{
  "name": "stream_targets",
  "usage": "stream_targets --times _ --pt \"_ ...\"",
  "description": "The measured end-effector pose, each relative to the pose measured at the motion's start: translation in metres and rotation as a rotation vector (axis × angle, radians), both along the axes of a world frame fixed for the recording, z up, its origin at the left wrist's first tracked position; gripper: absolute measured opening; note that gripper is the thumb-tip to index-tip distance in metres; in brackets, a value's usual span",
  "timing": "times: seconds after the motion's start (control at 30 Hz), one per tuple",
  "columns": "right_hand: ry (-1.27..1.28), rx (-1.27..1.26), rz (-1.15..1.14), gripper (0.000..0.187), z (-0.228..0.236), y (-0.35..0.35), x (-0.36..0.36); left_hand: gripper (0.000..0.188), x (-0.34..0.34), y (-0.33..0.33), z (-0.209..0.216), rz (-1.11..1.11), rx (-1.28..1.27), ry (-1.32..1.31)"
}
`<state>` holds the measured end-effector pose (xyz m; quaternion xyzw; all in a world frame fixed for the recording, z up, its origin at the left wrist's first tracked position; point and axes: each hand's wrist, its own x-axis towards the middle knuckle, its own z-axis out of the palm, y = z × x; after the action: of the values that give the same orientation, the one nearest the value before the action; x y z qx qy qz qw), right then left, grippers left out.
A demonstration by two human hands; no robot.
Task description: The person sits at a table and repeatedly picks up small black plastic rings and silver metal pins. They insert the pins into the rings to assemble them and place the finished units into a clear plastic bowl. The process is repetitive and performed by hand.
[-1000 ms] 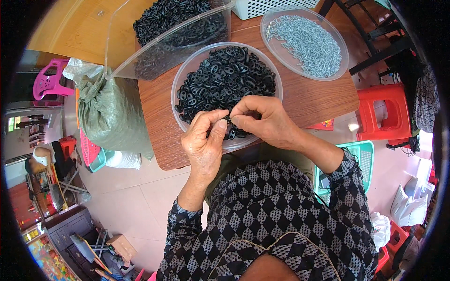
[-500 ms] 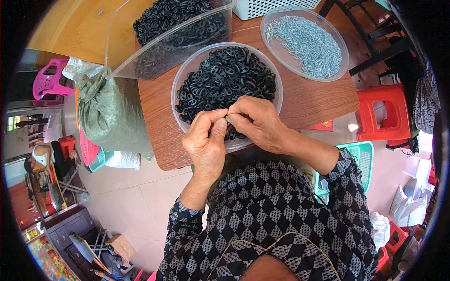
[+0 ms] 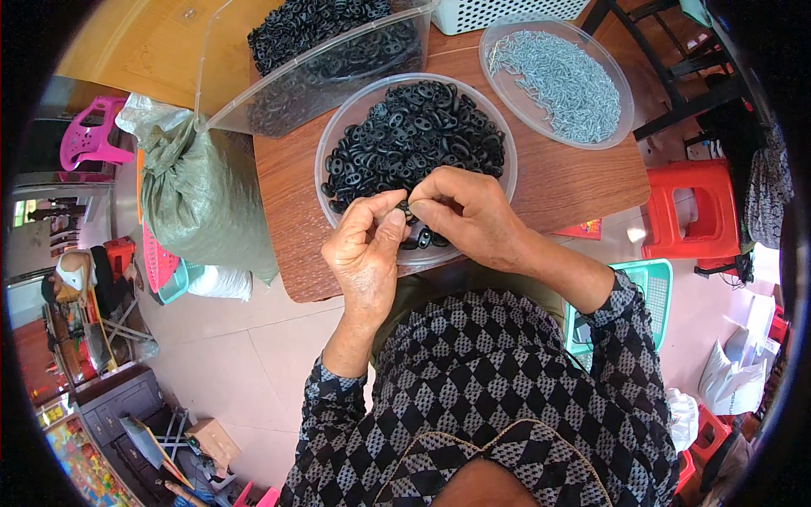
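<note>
My left hand [image 3: 365, 252] is closed in a pinch on a small black oval piece [image 3: 406, 210], held over the near side of a round clear tub. My right hand [image 3: 466, 213] meets it from the right, thumb and forefinger pressed together against the piece. Whatever those right fingertips hold is too small and hidden to name. Beneath both hands, the round tub [image 3: 512, 169] is heaped with black oval plastic pieces [image 3: 414, 135] that have holes in them. Off to the upper right, small silvery screw-like parts [image 3: 568, 89] lie in a shallow clear oval tray [image 3: 627, 118].
A clear bin [image 3: 325, 84] of more black pieces stands at the back of the brown table [image 3: 583, 186]. Behind is a white perforated basket [image 3: 481, 13]. A green sack [image 3: 207, 194] leans left; a red stool [image 3: 688, 211] and a teal basket [image 3: 650, 296] are right.
The black piece now shows between my fingertips, where a pale spot showed before. My hands have barely moved. The view has shifted slightly.
</note>
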<state>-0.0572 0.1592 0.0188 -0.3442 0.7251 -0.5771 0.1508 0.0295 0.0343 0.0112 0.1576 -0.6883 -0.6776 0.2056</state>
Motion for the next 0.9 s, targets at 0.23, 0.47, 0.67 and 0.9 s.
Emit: stream_targets --times 0.23,0.47,0.67,0.9 --pt "0.207 -0.071 0.027 0.016 -0.011 -0.006 -0.003 0.013 0.001 0.004 -0.003 0.032 -0.099 0.026" --pt "0.318 -0.078 0.029 0.015 -0.019 -0.017 -0.009 0.013 -0.006 0.002 -0.003 0.07 -0.053 0.008" --pt "0.536 0.028 0.069 0.01 -0.016 -0.022 -0.014 0.012 -0.006 -0.005 -0.005 0.067 0.022 0.047" --pt "0.675 -0.021 0.112 0.006 -0.006 -0.017 -0.029 0.018 -0.01 -0.014 -0.003 0.081 0.037 0.134"
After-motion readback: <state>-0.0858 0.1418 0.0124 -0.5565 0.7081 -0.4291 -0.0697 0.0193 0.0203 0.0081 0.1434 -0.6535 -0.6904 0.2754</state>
